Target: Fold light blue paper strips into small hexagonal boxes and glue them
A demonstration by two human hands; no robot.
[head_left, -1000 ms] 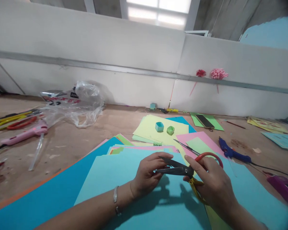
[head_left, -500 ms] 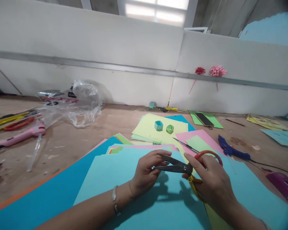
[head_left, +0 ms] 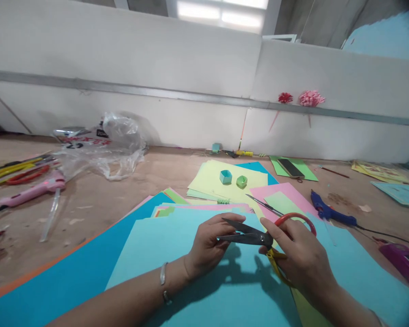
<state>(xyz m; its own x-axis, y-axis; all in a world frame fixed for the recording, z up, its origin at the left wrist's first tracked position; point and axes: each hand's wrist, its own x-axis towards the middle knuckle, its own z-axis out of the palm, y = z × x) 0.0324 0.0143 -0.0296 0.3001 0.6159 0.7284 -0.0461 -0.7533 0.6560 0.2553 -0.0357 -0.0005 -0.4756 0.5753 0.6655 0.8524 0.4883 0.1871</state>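
Note:
My right hand grips a pair of scissors by its handles, one loop red and the other yellow. Their dark blades are parted and point left, toward my left hand. The fingers of that hand are curled in a pinch behind the blade tips; whatever they hold is hidden or too small to name. Beneath both hands lies a stack of light blue paper. Past the blades, a small blue folded-paper box and a green one sit on yellow paper.
At left are a pink glue gun, several tools and a plastic bag. To the right lie a blue glue gun, a phone on green paper and a purple device. Tweezers rest beyond my right hand.
Both hands and the scissors hold nearly the same pose, blades still parted. The view has shifted very slightly.

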